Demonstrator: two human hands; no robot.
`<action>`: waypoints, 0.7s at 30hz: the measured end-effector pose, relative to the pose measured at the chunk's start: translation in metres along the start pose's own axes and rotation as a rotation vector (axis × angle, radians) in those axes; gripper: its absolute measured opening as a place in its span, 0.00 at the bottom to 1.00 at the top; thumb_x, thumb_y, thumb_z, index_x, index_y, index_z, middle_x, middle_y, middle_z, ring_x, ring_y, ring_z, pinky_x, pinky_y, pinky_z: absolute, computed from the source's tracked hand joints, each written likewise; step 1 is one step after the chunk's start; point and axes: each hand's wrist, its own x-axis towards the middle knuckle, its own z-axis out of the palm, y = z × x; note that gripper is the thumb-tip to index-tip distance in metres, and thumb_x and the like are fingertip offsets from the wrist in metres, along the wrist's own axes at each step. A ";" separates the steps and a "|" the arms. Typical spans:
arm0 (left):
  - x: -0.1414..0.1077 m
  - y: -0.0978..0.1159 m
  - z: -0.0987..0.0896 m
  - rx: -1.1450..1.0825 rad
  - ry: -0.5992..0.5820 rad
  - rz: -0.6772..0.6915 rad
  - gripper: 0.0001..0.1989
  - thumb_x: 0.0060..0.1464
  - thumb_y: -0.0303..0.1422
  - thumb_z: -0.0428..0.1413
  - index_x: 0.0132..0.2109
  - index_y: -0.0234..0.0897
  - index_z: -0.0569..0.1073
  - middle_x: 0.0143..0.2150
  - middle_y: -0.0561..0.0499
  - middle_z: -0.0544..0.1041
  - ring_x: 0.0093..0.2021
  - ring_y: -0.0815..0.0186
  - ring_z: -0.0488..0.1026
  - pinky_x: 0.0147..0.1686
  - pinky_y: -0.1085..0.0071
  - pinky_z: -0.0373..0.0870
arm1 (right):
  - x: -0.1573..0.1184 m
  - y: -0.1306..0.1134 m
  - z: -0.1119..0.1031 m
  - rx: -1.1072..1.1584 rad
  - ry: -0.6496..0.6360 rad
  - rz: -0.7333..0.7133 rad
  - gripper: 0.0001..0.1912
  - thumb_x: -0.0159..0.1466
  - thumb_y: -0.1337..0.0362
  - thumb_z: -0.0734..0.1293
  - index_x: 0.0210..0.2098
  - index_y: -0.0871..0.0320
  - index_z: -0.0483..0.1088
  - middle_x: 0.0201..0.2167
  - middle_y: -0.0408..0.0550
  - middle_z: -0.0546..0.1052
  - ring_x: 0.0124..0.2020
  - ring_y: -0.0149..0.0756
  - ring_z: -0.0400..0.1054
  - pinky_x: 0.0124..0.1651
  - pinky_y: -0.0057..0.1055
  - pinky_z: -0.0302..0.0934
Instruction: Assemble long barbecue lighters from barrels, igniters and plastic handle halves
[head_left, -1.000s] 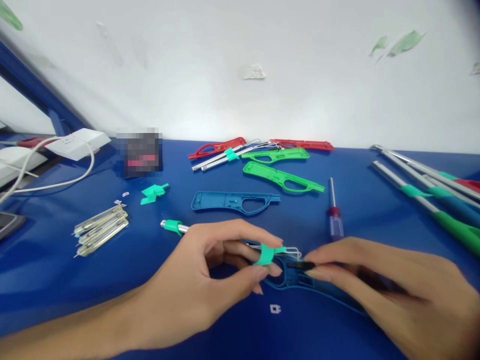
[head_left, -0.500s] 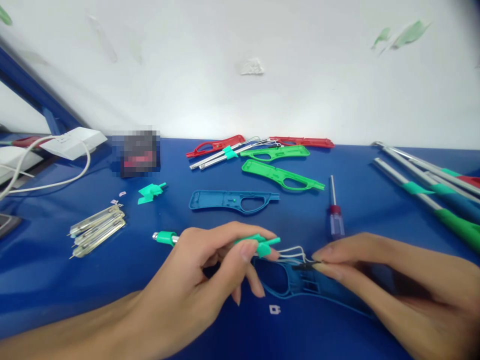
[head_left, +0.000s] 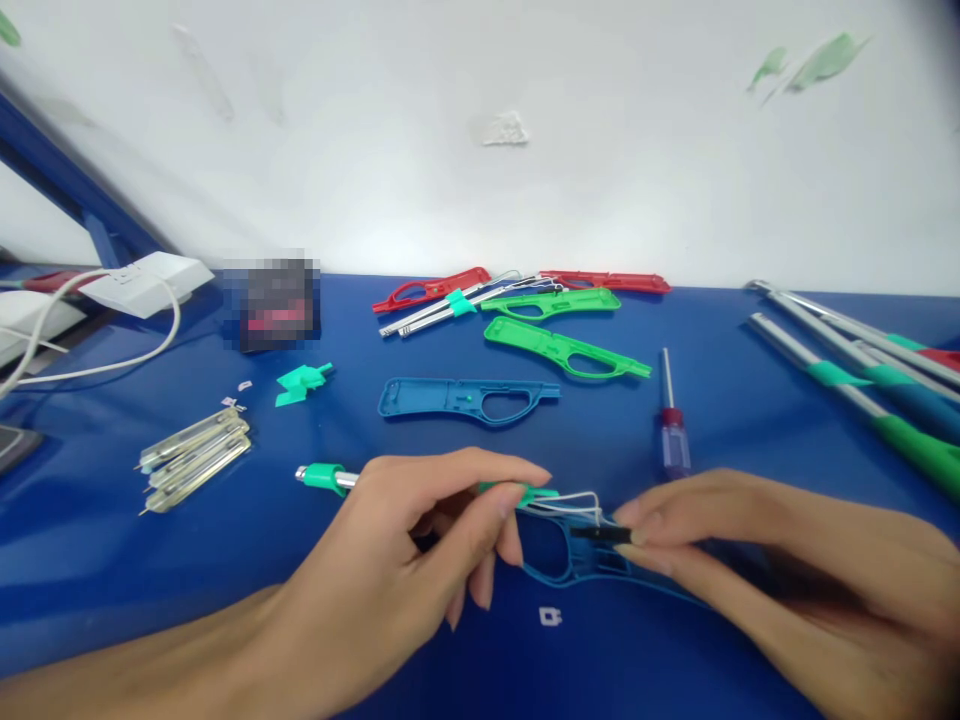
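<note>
Head view: blue table [head_left: 600,430] against white wall [head_left: 637,160], left fingers [head_left: 480,530] pinching green tape [head_left: 537,494], right fingers [head_left: 679,562] a black part [head_left: 600,535].

The left grip [head_left: 401,560] and right grip [head_left: 780,540] are bare and slender-fingered, the left forearm [head_left: 187,645] uncovered too.

Marked white wall [head_left: 360,160] behind blue table [head_left: 97,580]

Hands [head_left: 409,545] at blue shell [head_left: 571,577], left gripping taped metal tube [head_left: 346,480], right pinching black part [head_left: 604,535]
</note>
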 end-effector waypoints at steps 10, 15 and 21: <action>-0.001 0.010 -0.001 0.099 0.012 0.049 0.10 0.67 0.38 0.61 0.49 0.42 0.85 0.26 0.54 0.82 0.21 0.73 0.76 0.19 0.84 0.69 | 0.000 0.002 -0.005 -0.009 -0.064 -0.072 0.05 0.74 0.68 0.68 0.45 0.51 0.75 0.43 0.40 0.83 0.38 0.31 0.81 0.39 0.20 0.77; 0.000 0.008 -0.003 0.272 0.023 0.147 0.12 0.70 0.39 0.58 0.44 0.44 0.86 0.22 0.57 0.74 0.18 0.77 0.66 0.17 0.82 0.61 | -0.004 -0.006 0.000 -0.015 -0.018 -0.013 0.06 0.76 0.66 0.66 0.44 0.48 0.74 0.42 0.37 0.81 0.38 0.26 0.79 0.41 0.17 0.74; -0.002 0.005 0.000 0.215 0.023 0.093 0.08 0.69 0.40 0.59 0.48 0.46 0.82 0.24 0.59 0.75 0.20 0.75 0.70 0.21 0.82 0.65 | -0.007 -0.010 -0.002 -0.006 -0.034 -0.030 0.09 0.78 0.66 0.63 0.47 0.47 0.75 0.44 0.36 0.81 0.41 0.23 0.79 0.41 0.16 0.72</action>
